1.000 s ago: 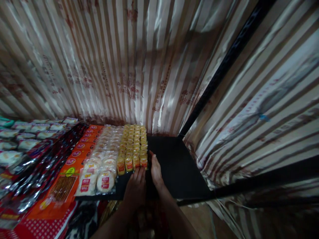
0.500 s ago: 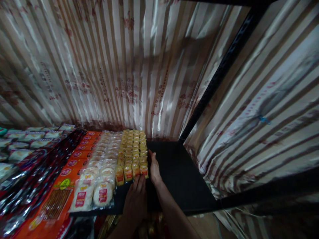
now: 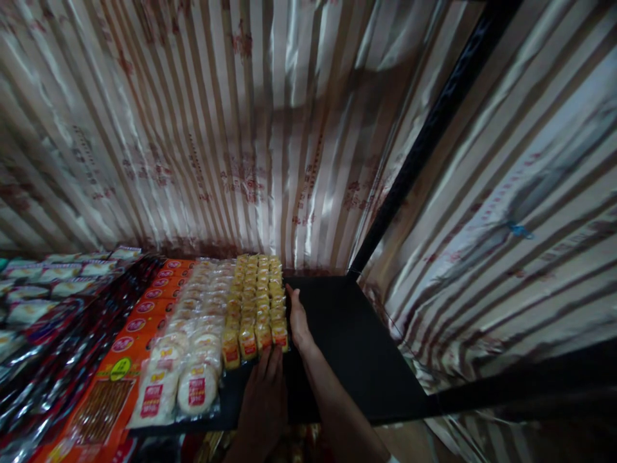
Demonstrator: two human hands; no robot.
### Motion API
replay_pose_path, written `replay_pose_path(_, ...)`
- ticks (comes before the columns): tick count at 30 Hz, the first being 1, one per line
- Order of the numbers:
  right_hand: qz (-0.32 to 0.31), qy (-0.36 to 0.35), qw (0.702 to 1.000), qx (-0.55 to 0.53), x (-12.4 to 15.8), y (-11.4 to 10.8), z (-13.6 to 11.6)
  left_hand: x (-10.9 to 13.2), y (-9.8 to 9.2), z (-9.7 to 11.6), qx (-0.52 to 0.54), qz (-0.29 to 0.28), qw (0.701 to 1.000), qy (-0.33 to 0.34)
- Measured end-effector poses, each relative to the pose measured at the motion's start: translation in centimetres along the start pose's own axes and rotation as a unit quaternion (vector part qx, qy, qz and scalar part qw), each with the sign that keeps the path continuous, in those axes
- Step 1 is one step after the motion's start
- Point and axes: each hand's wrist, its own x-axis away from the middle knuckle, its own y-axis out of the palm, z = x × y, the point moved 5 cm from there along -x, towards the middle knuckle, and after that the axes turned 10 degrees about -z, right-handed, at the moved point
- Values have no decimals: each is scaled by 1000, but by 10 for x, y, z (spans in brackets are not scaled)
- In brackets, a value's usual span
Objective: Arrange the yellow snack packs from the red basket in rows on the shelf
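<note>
Small yellow wrapped cakes (image 3: 255,299) with red labels stand in several tight rows on a black shelf (image 3: 347,341). My left hand (image 3: 265,379) lies at the front of these rows, fingers stretched out and their tips touching the nearest packs. Along the right side of the rows my right hand (image 3: 299,318) is held on edge, its fingers reaching toward the back and the thumb up. Neither hand is wrapped around a pack. Left of the yellow cakes sit two rows of round white wrapped biscuits (image 3: 196,389) with red labels.
Orange snack packs (image 3: 108,395) overlap in a row further left, beside dark shiny packs (image 3: 62,360) and white packs (image 3: 29,312). A black metal post (image 3: 409,167) rises at the shelf's back right corner. Striped, crinkled sheeting (image 3: 241,128) hangs behind and on the right.
The view has shifted slightly. My right hand has slid a little toward the back along the side of the yellow cakes. My left hand stays at their front.
</note>
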Motion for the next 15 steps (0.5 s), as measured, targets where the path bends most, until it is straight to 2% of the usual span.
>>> replay_pose_path(2,10,4,1000,-23,-7,0,1,-1,-1,0,3,7,1000,7)
replay_pose_path(6,-64,14,994,-89,-11,15,0,-2,-6,0,23,32,999,1)
replay_pose_path(8,-79,12,992,-95,-11,17,-1,-2,-9,0,29,37,999,-2)
replay_pose_path(13,-14,3,998,-58,-20,8,2,-4,-12,0,22,36,999,-12)
replay_pose_path(15,-26,1,999,-43,-25,11,2,-4,-12,1,22,45,999,-14)
